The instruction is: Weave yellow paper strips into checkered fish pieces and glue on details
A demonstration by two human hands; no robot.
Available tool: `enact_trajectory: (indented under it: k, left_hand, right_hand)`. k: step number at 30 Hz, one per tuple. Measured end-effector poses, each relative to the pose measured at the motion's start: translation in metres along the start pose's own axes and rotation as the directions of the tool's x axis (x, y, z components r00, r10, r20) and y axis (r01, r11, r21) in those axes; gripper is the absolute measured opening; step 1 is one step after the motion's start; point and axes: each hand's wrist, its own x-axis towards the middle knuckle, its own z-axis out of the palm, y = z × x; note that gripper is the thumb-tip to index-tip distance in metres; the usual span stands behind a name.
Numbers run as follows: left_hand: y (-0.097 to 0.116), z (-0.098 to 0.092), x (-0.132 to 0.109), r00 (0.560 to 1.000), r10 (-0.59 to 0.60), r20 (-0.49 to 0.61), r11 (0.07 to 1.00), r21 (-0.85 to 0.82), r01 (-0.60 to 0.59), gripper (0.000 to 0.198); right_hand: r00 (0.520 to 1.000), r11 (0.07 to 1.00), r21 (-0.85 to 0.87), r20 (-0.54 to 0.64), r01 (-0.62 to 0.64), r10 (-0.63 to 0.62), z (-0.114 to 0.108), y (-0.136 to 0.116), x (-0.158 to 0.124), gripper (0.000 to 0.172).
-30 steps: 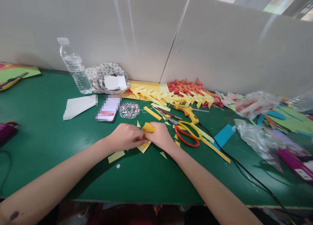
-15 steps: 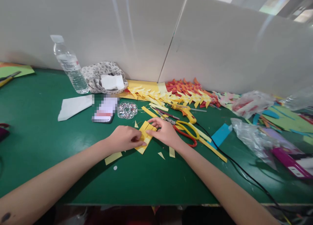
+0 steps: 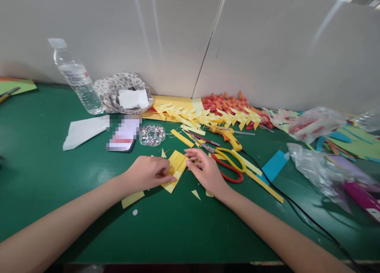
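Observation:
A slit piece of yellow paper with a paler strip across it lies on the green table in front of me. My left hand holds it down from the left, fingers curled and thumb pressed on its lower part. At the paper's right edge is my right hand, fingers bent and apart, thumb tip by the edge. Just beyond that hand are scissors with one yellow and one red handle. Small yellow scraps lie around the paper.
Behind stand a water bottle, a spotted cloth pouch, a phone and a clear case of small beads or eyes. Woven yellow paper shapes, red ones, a yellow glue gun with a black cord and plastic bags lie rightward.
My right thumb has drawn back from the top of the yellow paper to its right edge, and the fingers have spread. The left hand keeps its place on the paper. The view has shifted slightly.

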Motion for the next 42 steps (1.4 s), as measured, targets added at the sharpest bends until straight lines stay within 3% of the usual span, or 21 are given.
enact_trajectory:
  k: [5, 9, 12, 16, 18, 29, 38, 42]
  left_hand:
    - [-0.002, 0.0, -0.003, 0.999, 0.028, -0.036, 0.999, -0.025, -0.029, 0.035]
    - [-0.003, 0.001, -0.004, 0.998, 0.057, -0.022, 0.998, -0.025, -0.057, 0.036]
    - [-0.003, 0.001, -0.005, 0.996, 0.08, -0.045, 0.997, 0.004, -0.08, 0.037]
    - [-0.002, 0.0, -0.005, 0.991, 0.118, -0.059, 0.992, 0.058, -0.115, 0.036]
    - [-0.001, -0.001, -0.005, 0.988, 0.146, -0.043, 0.986, 0.093, -0.141, 0.034]
    - [0.0, 0.001, -0.005, 0.982, 0.186, -0.037, 0.972, 0.153, -0.179, 0.035]
    - [-0.002, 0.001, -0.005, 0.979, 0.197, -0.044, 0.976, 0.105, -0.192, 0.033]
    - [-0.003, -0.001, -0.006, 0.978, 0.209, -0.029, 0.974, 0.099, -0.205, 0.033]
  right_hand:
    - [0.997, 0.999, -0.035, -0.066, 0.034, -0.037, 0.001, -0.002, 0.0, 0.024]
    - [0.968, 0.958, -0.212, -0.115, 0.193, -0.221, -0.004, -0.003, -0.008, 0.026]
    - [0.913, 0.838, -0.393, 0.008, 0.378, -0.409, -0.009, -0.004, -0.017, 0.023]
    - [0.799, 0.643, -0.505, 0.183, 0.576, -0.573, -0.012, -0.001, -0.024, 0.026]
    - [0.784, 0.607, -0.53, 0.203, 0.592, -0.587, -0.012, 0.001, -0.024, 0.026]
    - [0.826, 0.603, -0.606, 0.173, 0.519, -0.537, -0.01, 0.003, -0.022, 0.026]
    - [0.808, 0.597, -0.567, 0.244, 0.567, -0.535, -0.008, 0.0, -0.024, 0.027]
    - [0.764, 0.534, -0.582, 0.266, 0.613, -0.587, -0.007, 0.0, -0.025, 0.026]
